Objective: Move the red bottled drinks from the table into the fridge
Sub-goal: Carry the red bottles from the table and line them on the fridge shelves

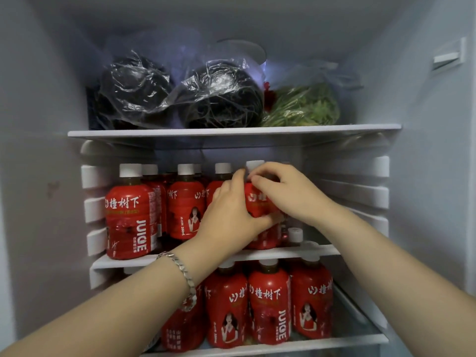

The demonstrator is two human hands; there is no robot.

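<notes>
Hands are both applied to one red bottle (pixel 260 199), which is held upright towards the right end of the middle shelf (pixel 309 251) inside the fridge (pixel 425 163). The left hand (pixel 229 212) is wrapped round the bottle's left side, with fingers and thumb curled against the label. The right hand (pixel 286 191) is closed over the bottle's shoulder from the right, and its fingertips are placed just below the white cap (pixel 255 164). The bottle is thus gripped by both hands at once. Its lower part is largely covered by the left hand, so it cannot be told whether the base rests on the shelf. A row of red bottles (pixel 131 215) is lined up on the same shelf to the left of the gripped one, all upright with white caps. A lower row of bottles (pixel 269 302) is stored upright on the lower shelf (pixel 283 347). On the upper shelf (pixel 231 131), two clear bags (pixel 180 94) with dark contents are placed side by side, and a bag of green leaves (pixel 304 106) is set at their right. A metal bracelet (pixel 180 269) is worn on the left wrist.
</notes>
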